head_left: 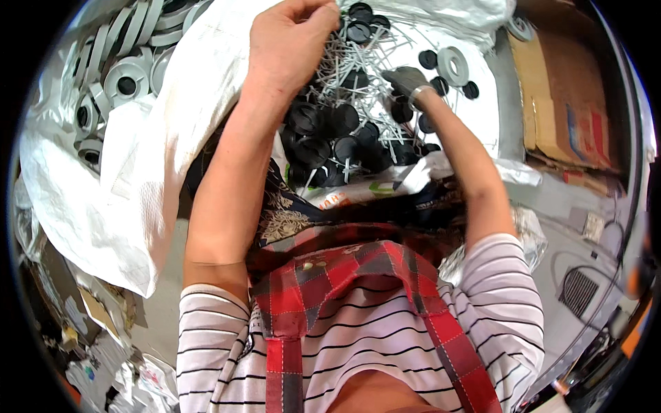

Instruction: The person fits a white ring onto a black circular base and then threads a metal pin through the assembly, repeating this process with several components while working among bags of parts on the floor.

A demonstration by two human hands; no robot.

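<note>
My bare left hand (290, 43) is at the far edge of a pile, its fingers curled into a pinch. What lies between those fingertips is hidden. My right hand (407, 81), in a dark glove, rests at the pile's right side with its fingers drawn together. I cannot make out what they hold among the dark pieces. Thin white plastic sticks (354, 58) lie tangled across the pile. Round black plastic caps (312, 152) are heaped along its near side, and more are mixed in among the sticks.
A grey plastic ring (452, 66) lies right of the pile on white sheeting. At the left, a big white woven sack (131, 186) lies beside several grey plastic spools (126, 79). A cardboard box (561, 89) stands at the right, with a cable (585, 268) nearer me.
</note>
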